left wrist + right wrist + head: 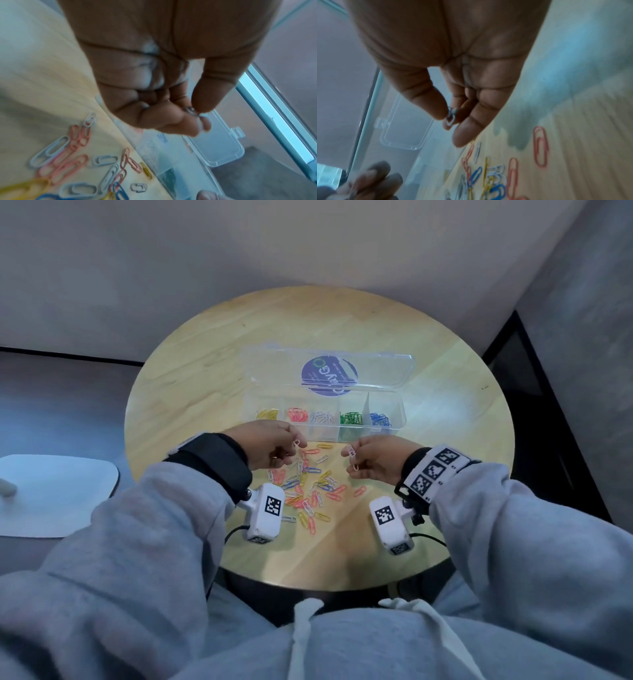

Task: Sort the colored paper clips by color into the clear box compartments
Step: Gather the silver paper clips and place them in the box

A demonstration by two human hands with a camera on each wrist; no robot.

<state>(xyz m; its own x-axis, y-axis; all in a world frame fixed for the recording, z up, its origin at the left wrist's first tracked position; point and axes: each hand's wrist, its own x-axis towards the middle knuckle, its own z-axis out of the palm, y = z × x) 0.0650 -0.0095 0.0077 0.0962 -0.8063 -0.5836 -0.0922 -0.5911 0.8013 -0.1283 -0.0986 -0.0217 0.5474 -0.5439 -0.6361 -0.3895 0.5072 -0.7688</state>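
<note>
A clear box (399, 424) lies open on the round wooden table (212, 364), its compartments holding yellow, pink, white, green and blue clips from left to right. Several loose mixed clips (308, 491) lie in front of it. My left hand (274, 445) pinches a white clip (296, 443) between thumb and forefinger just before the box; the left wrist view shows that clip (192, 111) at the fingertips. My right hand (375, 458) pinches white clips (352, 457), seen in the right wrist view as a white clip (451, 117) under the thumb.
The box's lid (376, 368), with a round purple label, lies flat behind the compartments. A white chair seat (51, 494) stands left of the table. Walls close in behind and to the right. Bare wood shows at the table's left and far sides.
</note>
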